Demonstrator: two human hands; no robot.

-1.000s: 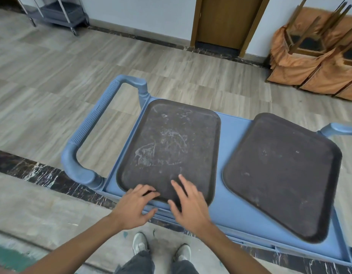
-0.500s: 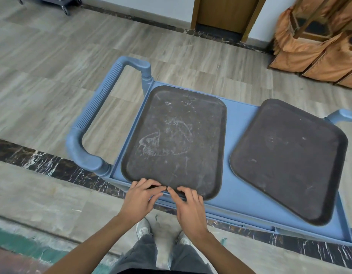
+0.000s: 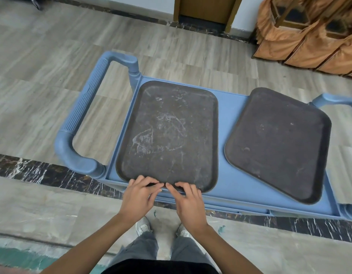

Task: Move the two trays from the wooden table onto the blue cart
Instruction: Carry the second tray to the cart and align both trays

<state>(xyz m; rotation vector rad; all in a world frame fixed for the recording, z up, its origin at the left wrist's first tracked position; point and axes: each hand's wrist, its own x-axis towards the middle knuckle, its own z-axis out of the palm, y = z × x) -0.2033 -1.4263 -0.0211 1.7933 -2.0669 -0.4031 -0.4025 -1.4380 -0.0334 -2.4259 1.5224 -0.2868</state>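
At six o'clock on the left tray (image 3: pixel 169 135), the fingertips (image 3: pixel 154 183) of both hands meet along its near rim, curled over the edge and pressing or pinching it lightly; whether they truly grip or only nudge it I cannot tell. The left hand (image 3: pixel 138 196) sits at the rim's seven o'clock side, the right hand (image 3: pixel 189 202) just beside it toward five o'clock, index fingers almost touching each other. Outward from them, this tray lies flat and square on the cart (image 3: pixel 232 184), close against the handle (image 3: pixel 82 123) at nine o'clock. The right tray (image 3: pixel 278 143) lies at three o'clock, also on the cart but skewed, its corner pointing toward five o'clock; the two trays are apart, blue deck showing between. No wooden table is in view. By my reading the task is nearly finished: both trays are on the cart, and what remains is letting go, perhaps straightening the skewed one
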